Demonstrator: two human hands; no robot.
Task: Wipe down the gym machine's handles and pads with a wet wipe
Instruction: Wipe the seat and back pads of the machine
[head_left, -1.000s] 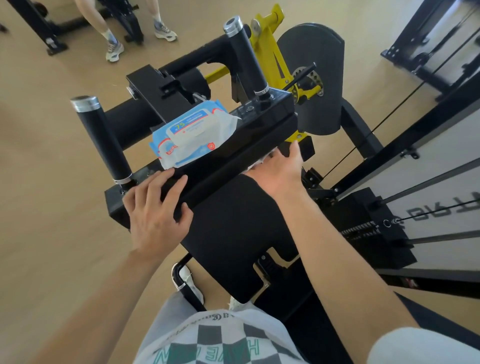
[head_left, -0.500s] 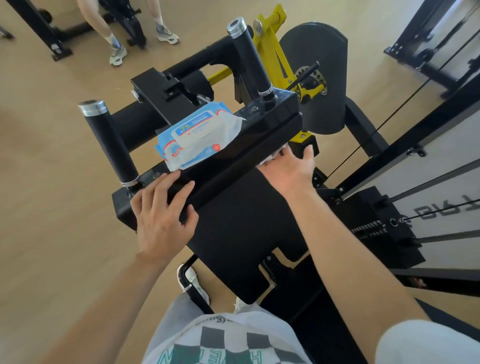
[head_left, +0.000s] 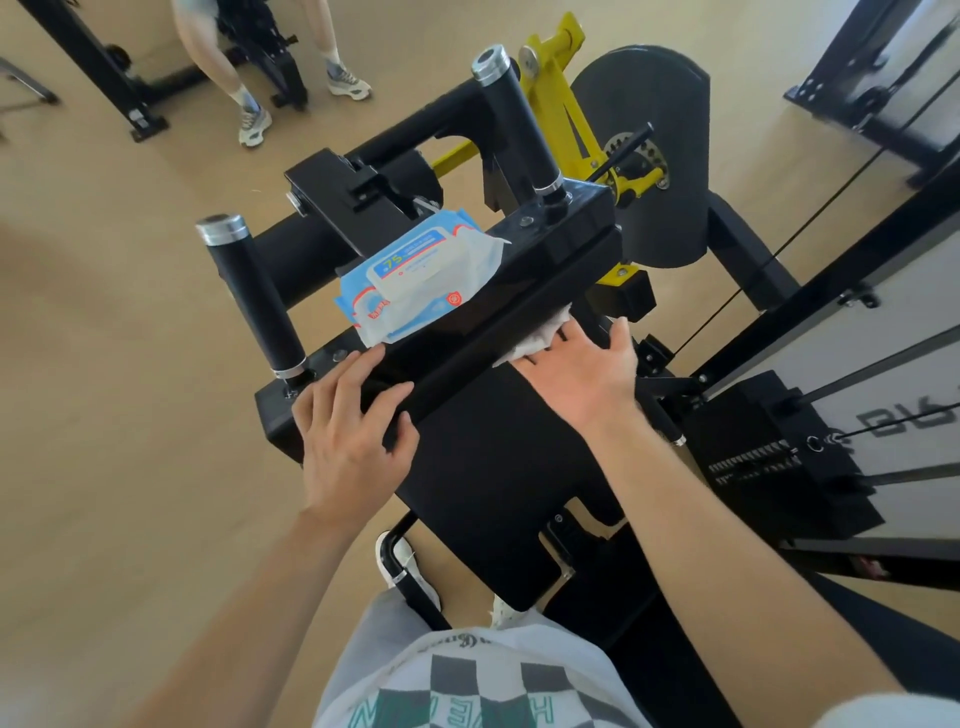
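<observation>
We wipe the sloped black vinyl pad (head_left: 483, 467).
Our right hand (head_left: 582, 376), fingers straight, presses crumpled white wet wipe (head_left: 540, 335) on its far-right part under black top ledge (head_left: 498, 314); left hand (head_left: 353, 434) grips ledge's near-left edge; blue wipes pkt (head_left: 421, 275) atop.
</observation>
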